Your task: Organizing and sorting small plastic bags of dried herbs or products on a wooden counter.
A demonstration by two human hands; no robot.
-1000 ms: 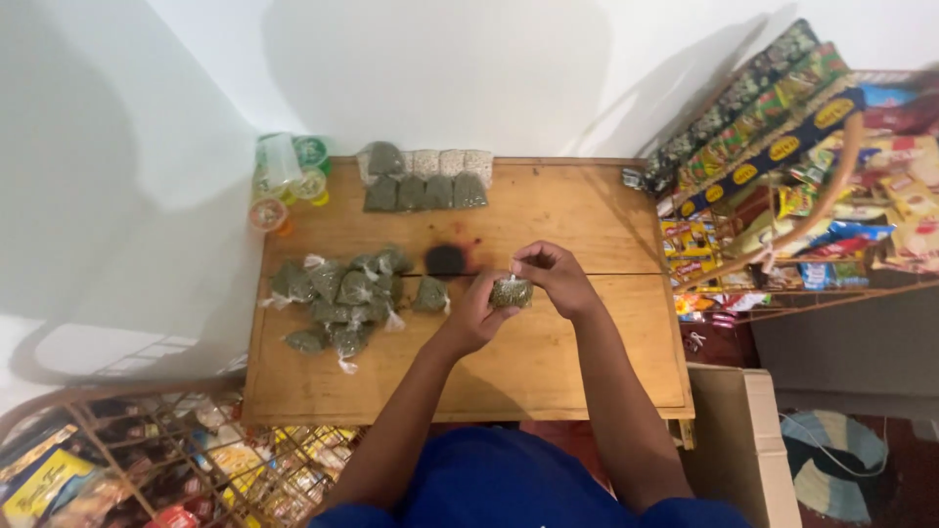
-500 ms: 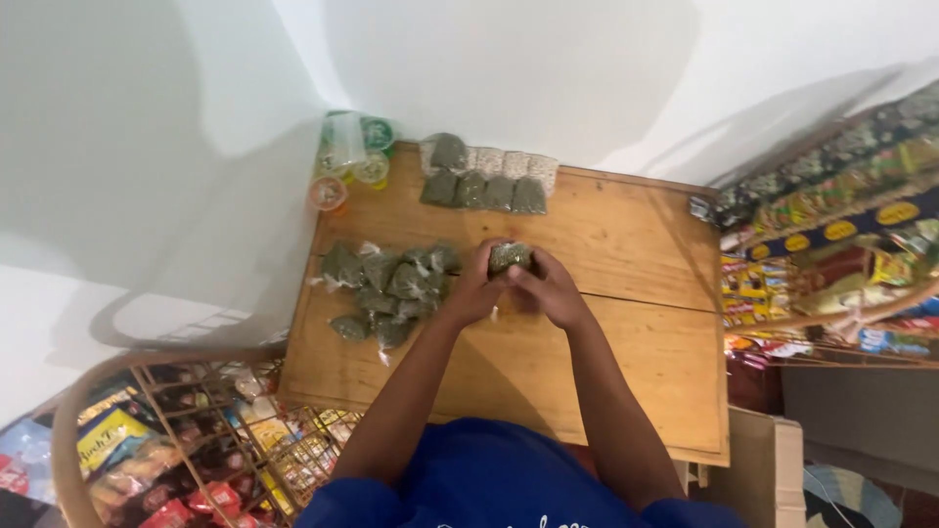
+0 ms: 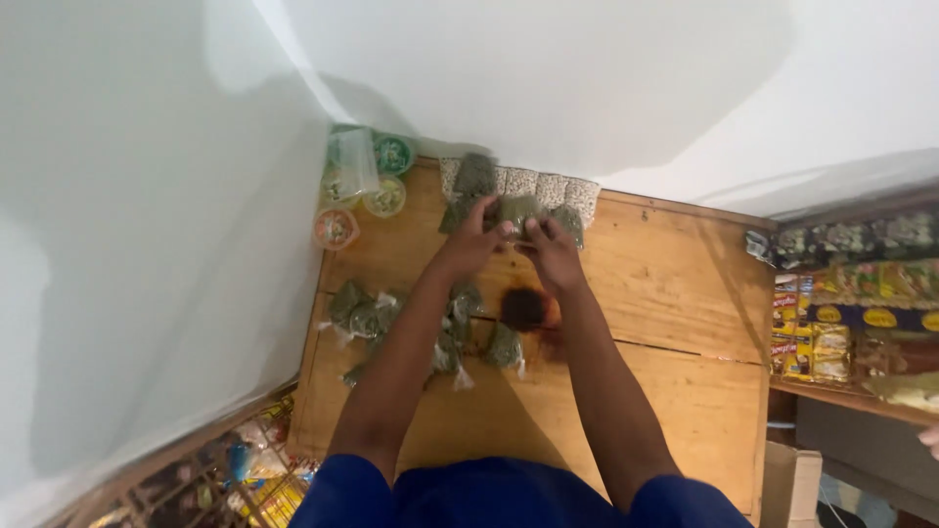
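A wooden table is set against a white wall, with a wire rack of snack packets to one side. A small green-filled packet — light and soft, best pinched at its edges (the film looks slippery) — is gripped by the left hand and right hand at the table's far edge, touching a row of packets. Loose packets and a dark stain lie nearer.

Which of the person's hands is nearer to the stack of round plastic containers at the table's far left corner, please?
Left. The left hand grips a small green packet just right of the round containers; the right hand holds that packet's other side, farther away.
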